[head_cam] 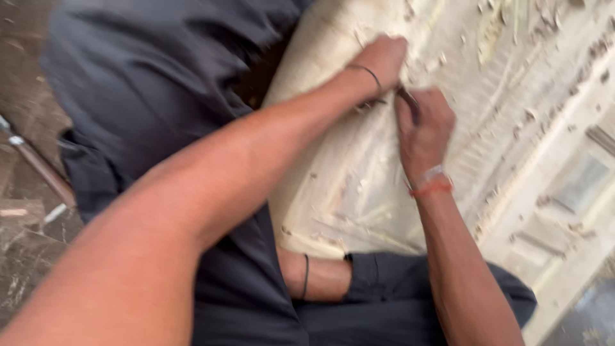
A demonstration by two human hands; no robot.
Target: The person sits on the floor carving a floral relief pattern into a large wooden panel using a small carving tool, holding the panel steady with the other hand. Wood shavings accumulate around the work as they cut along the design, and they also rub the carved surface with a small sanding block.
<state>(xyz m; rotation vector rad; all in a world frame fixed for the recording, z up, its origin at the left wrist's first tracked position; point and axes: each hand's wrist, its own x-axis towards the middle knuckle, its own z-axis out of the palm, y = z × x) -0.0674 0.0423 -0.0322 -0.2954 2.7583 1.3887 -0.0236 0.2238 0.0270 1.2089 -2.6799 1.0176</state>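
Both hands (403, 96) grip a dark tool (408, 102) on chip-strewn pale carved wood (359, 186).

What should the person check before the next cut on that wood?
1. Left hand pressing on the wood panel: ok.
2. Right hand gripping the dark tool: ok.
3. Tool tip touching the wood: cannot tell, blurred.
4. Fingers away from the tool's edge: not ok, the hands almost touch.
5. Wood chips cleared off: not ok, lots scattered.
6. Panel steady on the lap: cannot tell.
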